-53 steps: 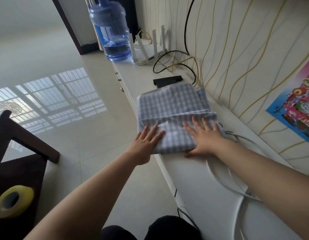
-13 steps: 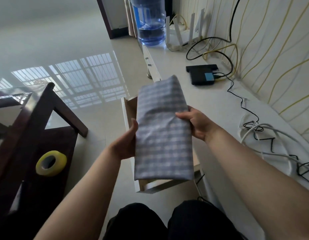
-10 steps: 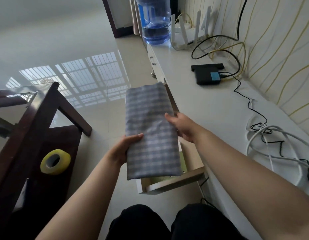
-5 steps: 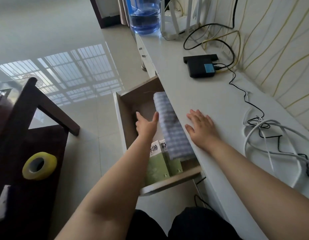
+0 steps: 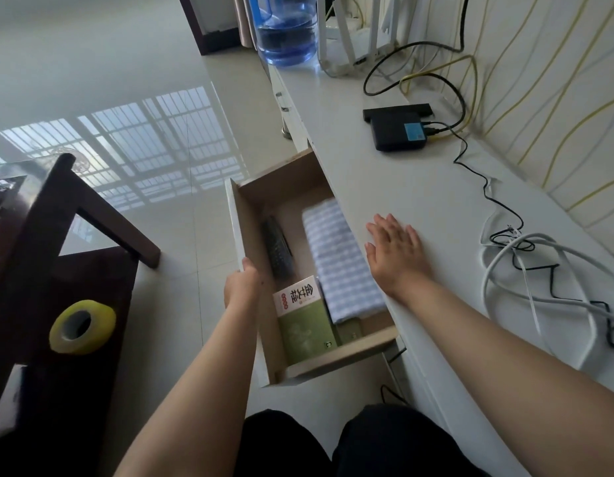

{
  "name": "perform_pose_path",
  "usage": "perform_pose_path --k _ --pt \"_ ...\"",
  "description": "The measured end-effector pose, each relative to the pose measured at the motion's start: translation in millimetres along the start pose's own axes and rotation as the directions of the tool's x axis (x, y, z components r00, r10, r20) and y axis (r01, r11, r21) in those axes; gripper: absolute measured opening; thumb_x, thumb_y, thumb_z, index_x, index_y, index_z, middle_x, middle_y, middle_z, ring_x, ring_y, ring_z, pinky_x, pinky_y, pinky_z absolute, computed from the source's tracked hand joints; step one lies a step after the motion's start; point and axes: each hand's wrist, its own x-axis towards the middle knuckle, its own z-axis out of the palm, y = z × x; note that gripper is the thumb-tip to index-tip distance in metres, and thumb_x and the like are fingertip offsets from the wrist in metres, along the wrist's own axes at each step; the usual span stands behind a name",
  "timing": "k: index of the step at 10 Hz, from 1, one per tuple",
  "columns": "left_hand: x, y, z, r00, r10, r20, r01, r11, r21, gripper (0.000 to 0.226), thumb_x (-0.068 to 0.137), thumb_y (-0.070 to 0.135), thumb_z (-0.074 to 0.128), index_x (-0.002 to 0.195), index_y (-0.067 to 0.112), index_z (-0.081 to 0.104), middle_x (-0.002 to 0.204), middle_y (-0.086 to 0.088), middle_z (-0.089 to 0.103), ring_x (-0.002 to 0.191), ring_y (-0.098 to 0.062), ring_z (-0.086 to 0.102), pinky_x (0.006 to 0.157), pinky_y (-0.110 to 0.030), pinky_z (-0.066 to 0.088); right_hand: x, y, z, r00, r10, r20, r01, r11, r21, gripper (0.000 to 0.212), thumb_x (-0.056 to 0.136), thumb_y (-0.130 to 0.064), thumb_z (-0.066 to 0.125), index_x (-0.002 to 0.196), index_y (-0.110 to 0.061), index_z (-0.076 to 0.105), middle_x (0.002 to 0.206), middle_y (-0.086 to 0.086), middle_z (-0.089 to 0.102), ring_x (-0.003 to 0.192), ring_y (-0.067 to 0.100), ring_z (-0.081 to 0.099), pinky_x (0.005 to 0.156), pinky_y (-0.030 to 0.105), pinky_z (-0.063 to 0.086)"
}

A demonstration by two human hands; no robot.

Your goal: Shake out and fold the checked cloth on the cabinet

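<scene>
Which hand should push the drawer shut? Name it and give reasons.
Left. The left hand already grips the open drawer front edge; the right hand lies flat on the cabinet top, beside the checked cloth.

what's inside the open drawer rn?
Drawer holds the folded checked cloth, a dark remote and green boxes. The cloth overlaps one box; anything beneath it or under the cabinet top is hidden.

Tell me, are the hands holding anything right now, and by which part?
The left hand grips the front panel of the open drawer at its top edge. The right hand lies flat and open on the cabinet top, holding nothing.
</scene>
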Motion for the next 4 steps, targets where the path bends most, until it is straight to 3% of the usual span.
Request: perform_pose_path --k 1,2,3,4 --pt "-5 4 -9 0.992 0.102 -0.069 -0.105 0.994 -0.041 0.048 0.098 0.044 0.028 0.101 0.006 0.057 0.097 -0.011 0.060 0.082 -0.025 0.056 0.075 -0.034 0.048 -1 -2 -1 1.000 -0.002 0.007 0.002 1.000 -0.002 0.046 0.100 -0.030 0.026 0.144 -0.018 0.027 0.158 0.001 0.016 0.147 0.017 0.005 0.119 0.039 0.000" --pt "-10 16 -18 0.982 0.183 -0.041 -0.186 0.978 -0.095 0.045 0.095 0.041 0.028 0.089 0.007 0.057 0.095 -0.014 0.063 0.086 -0.029 0.060 0.086 -0.045 0.053 -1 -2 -3 1.000 -0.002 0.023 0.002 1.000 0.002 0.047 0.100 -0.030 0.023 0.145 -0.018 0.024 0.159 0.001 0.014 0.147 0.017 0.003 0.119 0.040 -0.001" --pt "-16 22 -16 0.979 0.183 0.095 -0.156 0.958 -0.239 0.043 0.094 0.036 0.030 0.099 0.005 0.059 0.103 -0.019 0.064 0.093 -0.035 0.063 0.089 -0.050 0.053 -1 -1 0 1.000 -0.011 0.015 0.011 1.000 -0.012 0.048 0.100 -0.031 0.022 0.146 -0.018 0.023 0.159 0.001 0.013 0.147 0.017 0.002 0.119 0.040 -0.002" --pt "-24 25 -7 0.967 0.167 0.193 -0.090 0.931 -0.355 0.037 0.097 0.031 0.032 0.096 0.005 0.058 0.101 -0.016 0.064 0.089 -0.030 0.065 0.078 -0.040 0.056 2 1 4 1.000 -0.007 -0.005 0.007 1.000 -0.010 0.048 0.100 -0.031 0.022 0.146 -0.018 0.023 0.159 0.002 0.013 0.147 0.018 0.003 0.118 0.040 -0.002"
